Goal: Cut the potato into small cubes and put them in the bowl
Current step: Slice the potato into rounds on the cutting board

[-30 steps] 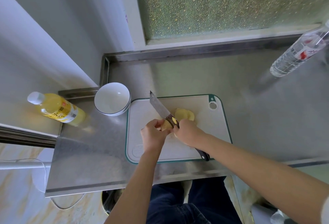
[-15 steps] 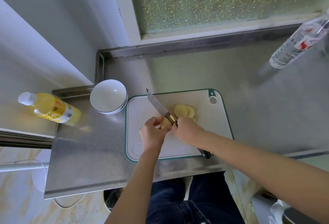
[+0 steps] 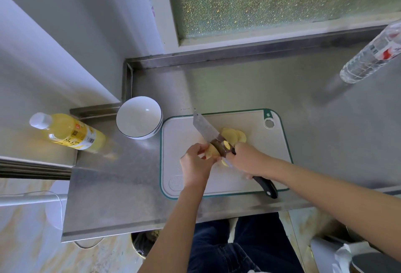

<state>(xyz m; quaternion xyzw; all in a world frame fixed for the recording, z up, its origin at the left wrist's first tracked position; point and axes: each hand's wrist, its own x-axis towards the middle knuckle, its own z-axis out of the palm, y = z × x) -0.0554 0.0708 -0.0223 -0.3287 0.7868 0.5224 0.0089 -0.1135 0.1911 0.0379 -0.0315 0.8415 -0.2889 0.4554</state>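
A white cutting board (image 3: 186, 133) with a green rim lies on the steel counter. My left hand (image 3: 194, 164) grips the uncut piece of potato (image 3: 211, 151) on it. My right hand (image 3: 249, 161) grips the black handle of a knife (image 3: 205, 128), whose blade lies across the potato and points to the far left. Several cut potato slices (image 3: 234, 135) lie just beyond the blade, and one small piece sticks to it. An empty white bowl (image 3: 138, 116) with a dark rim stands off the board's far left corner.
A yellow bottle (image 3: 69, 132) lies on the ledge left of the bowl. A clear water bottle (image 3: 371, 55) stands at the far right of the steel counter (image 3: 238, 90). The counter's raised rim runs along the back and left. My legs show below its front edge.
The hands, knife and potato keep nearly the same pose on the board. The whole view has shifted slightly as my head moved.
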